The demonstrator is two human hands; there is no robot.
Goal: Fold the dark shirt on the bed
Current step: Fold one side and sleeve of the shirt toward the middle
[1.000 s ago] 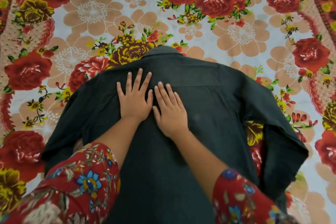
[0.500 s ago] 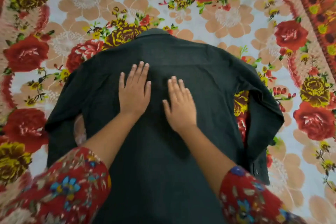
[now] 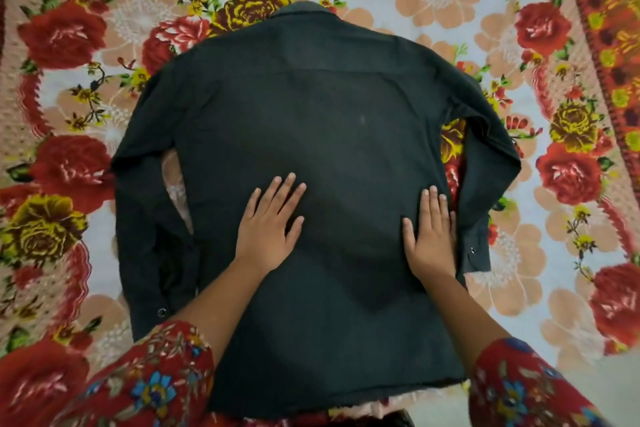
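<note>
The dark shirt lies back-up and spread flat on the bed, collar at the far end, hem near me. Both long sleeves hang down along its sides, cuffs pointing toward me. My left hand rests flat on the lower middle of the shirt's back, fingers straight and spread. My right hand presses flat on the shirt near its right side seam, fingers straight, next to the right sleeve. The left sleeve lies slightly rumpled at the left.
A floral bedsheet with red and yellow roses covers the bed all around the shirt. An orange patterned border runs along the far right. My red floral sleeves fill the bottom corners.
Both hands slid down the shirt's back toward me and apart; the right hand moved out to the right side seam. The view drew back, showing the whole shirt.
</note>
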